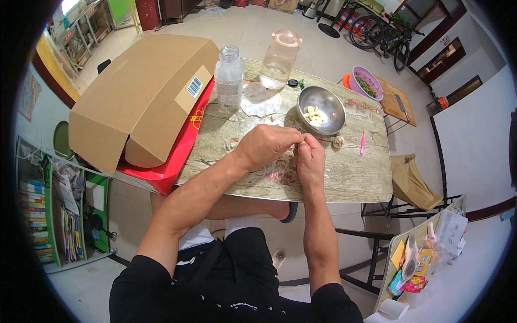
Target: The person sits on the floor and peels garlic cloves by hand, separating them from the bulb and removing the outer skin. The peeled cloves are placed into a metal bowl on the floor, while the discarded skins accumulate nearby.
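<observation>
Above the near half of a wood-patterned table (355, 177), my left hand (269, 144) and my right hand (311, 159) meet fingertip to fingertip. Both are closed in a pinch; whatever small thing lies between the fingers is hidden. Just beyond them stands a steel bowl (336, 102) with several peeled garlic cloves (313, 115) inside. A garlic bulb (338, 141) rests beside the bowl, right of my right hand. Farther right lies a pink pen-like tool (362, 144). Reddish and pale skins (280, 176) are scattered on the tabletop under my hands.
Left on the table are a cardboard box (145, 91) on a red box (172, 169), and a clear jar (230, 81). A lidded pitcher (280, 62) stands at the far edge. Beyond the table's right corner, a purple basin (371, 81) holds greens. A cluttered side table (388, 285) is lower right.
</observation>
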`<move>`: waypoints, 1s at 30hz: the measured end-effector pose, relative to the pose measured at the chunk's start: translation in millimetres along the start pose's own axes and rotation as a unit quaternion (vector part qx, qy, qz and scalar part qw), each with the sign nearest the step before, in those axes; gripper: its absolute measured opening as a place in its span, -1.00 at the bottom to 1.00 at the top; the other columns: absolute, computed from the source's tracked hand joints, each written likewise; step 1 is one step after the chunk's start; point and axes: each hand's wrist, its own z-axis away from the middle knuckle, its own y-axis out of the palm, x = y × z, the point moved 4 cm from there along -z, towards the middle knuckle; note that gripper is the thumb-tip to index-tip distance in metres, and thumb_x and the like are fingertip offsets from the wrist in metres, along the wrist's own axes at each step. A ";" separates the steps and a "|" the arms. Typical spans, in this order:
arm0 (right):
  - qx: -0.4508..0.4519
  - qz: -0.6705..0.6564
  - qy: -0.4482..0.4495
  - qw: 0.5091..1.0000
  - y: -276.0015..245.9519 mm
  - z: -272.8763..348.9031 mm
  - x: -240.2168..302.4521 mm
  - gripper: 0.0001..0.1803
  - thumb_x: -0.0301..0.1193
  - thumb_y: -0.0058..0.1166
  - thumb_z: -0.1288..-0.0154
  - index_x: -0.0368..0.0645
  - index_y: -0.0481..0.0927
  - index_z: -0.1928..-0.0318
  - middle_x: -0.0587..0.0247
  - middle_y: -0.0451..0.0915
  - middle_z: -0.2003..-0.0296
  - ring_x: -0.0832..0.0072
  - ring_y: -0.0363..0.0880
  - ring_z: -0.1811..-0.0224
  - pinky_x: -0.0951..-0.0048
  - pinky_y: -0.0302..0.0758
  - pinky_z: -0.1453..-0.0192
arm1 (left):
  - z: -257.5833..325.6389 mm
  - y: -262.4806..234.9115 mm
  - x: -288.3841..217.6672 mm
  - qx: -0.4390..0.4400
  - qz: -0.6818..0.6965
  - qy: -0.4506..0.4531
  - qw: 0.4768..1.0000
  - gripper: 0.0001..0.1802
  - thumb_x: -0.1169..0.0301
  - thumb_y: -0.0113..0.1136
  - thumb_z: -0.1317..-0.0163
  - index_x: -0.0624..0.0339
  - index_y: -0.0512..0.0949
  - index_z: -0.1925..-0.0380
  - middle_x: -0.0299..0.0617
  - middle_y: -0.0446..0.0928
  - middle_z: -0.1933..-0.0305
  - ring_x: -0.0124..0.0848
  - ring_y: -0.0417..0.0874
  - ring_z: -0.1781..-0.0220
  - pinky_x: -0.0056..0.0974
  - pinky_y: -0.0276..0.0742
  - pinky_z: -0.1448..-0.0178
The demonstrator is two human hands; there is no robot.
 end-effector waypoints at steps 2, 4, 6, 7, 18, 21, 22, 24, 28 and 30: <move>-0.002 -0.011 0.001 1.000 -0.6 -0.6 -3.2 -0.79 -0.44 -0.10 -0.47 -0.24 0.59 0.25 0.56 0.39 0.56 0.77 0.25 0.56 0.61 0.22 0.50 | 0.2 0.4 -1.2 -0.007 -0.006 0.007 1.000 -0.77 0.57 0.33 -0.17 0.19 0.69 0.14 -0.12 0.75 0.16 -0.17 0.80 0.23 -0.23 0.73 0.20; -0.003 -0.010 0.000 1.000 0.1 -0.6 -1.3 -0.79 -0.44 -0.10 -0.47 -0.24 0.59 0.26 0.55 0.39 0.56 0.77 0.26 0.56 0.60 0.22 0.51 | -0.1 -0.8 -3.6 -0.018 -0.012 0.014 1.000 -0.77 0.57 0.33 -0.17 0.20 0.69 0.14 -0.11 0.75 0.17 -0.16 0.80 0.23 -0.23 0.73 0.20; -0.005 -0.004 0.000 1.000 -0.6 -0.3 -0.3 -0.78 -0.43 -0.11 -0.47 -0.24 0.59 0.26 0.54 0.40 0.56 0.76 0.26 0.56 0.60 0.22 0.51 | 0.4 1.6 -3.2 -0.013 -0.019 0.012 1.000 -0.76 0.56 0.32 -0.17 0.19 0.68 0.13 -0.11 0.75 0.15 -0.17 0.80 0.23 -0.23 0.73 0.20; -0.005 0.000 -0.001 1.000 -1.2 -0.3 0.0 -0.78 -0.43 -0.12 -0.47 -0.24 0.59 0.26 0.54 0.40 0.56 0.76 0.26 0.56 0.60 0.22 0.51 | 0.6 2.5 -3.0 -0.011 -0.023 0.012 1.000 -0.76 0.56 0.32 -0.17 0.19 0.68 0.13 -0.11 0.75 0.15 -0.17 0.80 0.23 -0.23 0.73 0.20; -0.005 -0.105 0.023 0.994 0.8 -2.9 -3.7 -0.79 -0.40 -0.13 -0.54 -0.16 0.57 0.23 0.57 0.37 0.55 0.80 0.22 0.60 0.66 0.21 0.55 | 2.5 5.0 -7.7 -0.053 -0.056 0.013 0.997 -0.75 0.56 0.30 -0.20 0.20 0.69 0.09 -0.10 0.76 0.11 -0.20 0.81 0.18 -0.23 0.74 0.13; -0.003 -0.130 0.033 0.991 3.8 -2.8 -1.6 -0.80 -0.40 -0.07 -0.55 -0.16 0.60 0.20 0.58 0.40 0.53 0.82 0.25 0.58 0.68 0.21 0.54 | 3.9 6.6 2.7 -0.064 0.030 -0.089 0.994 -0.79 0.55 0.30 -0.26 0.26 0.70 0.09 -0.06 0.76 0.13 -0.26 0.81 0.18 -0.27 0.73 0.09; -0.006 -0.125 0.028 0.992 3.0 -3.2 -3.2 -0.80 -0.38 -0.05 -0.56 -0.16 0.60 0.20 0.59 0.40 0.53 0.82 0.25 0.58 0.68 0.20 0.54 | 4.5 7.8 6.5 -0.060 0.066 -0.134 0.987 -0.80 0.55 0.30 -0.29 0.28 0.70 0.09 -0.05 0.76 0.14 -0.28 0.82 0.18 -0.28 0.72 0.08; -0.010 -0.111 0.016 0.994 3.4 -3.7 -4.7 -0.80 -0.38 -0.03 -0.57 -0.17 0.60 0.20 0.60 0.41 0.52 0.84 0.24 0.58 0.69 0.18 0.55 | 5.3 8.0 10.4 -0.047 0.098 -0.190 0.976 -0.82 0.53 0.29 -0.32 0.30 0.70 0.09 -0.06 0.77 0.17 -0.36 0.80 0.20 -0.33 0.69 0.09; -0.017 -0.086 0.009 0.996 3.5 -2.6 -2.3 -0.82 -0.39 0.01 -0.57 -0.18 0.61 0.19 0.61 0.43 0.51 0.85 0.24 0.56 0.69 0.15 0.54 | 8.1 11.6 18.2 -0.028 0.171 -0.265 0.949 -0.82 0.51 0.29 -0.35 0.32 0.69 0.08 -0.15 0.76 0.23 -0.49 0.76 0.19 -0.38 0.64 0.08; -0.017 -0.067 0.009 0.998 3.3 -2.3 -2.0 -0.82 -0.38 0.03 -0.57 -0.20 0.62 0.18 0.61 0.44 0.50 0.86 0.24 0.56 0.69 0.14 0.53 | 8.8 13.3 20.8 -0.042 0.208 -0.280 0.936 -0.82 0.52 0.28 -0.36 0.32 0.68 0.07 -0.19 0.74 0.23 -0.53 0.74 0.17 -0.39 0.62 0.07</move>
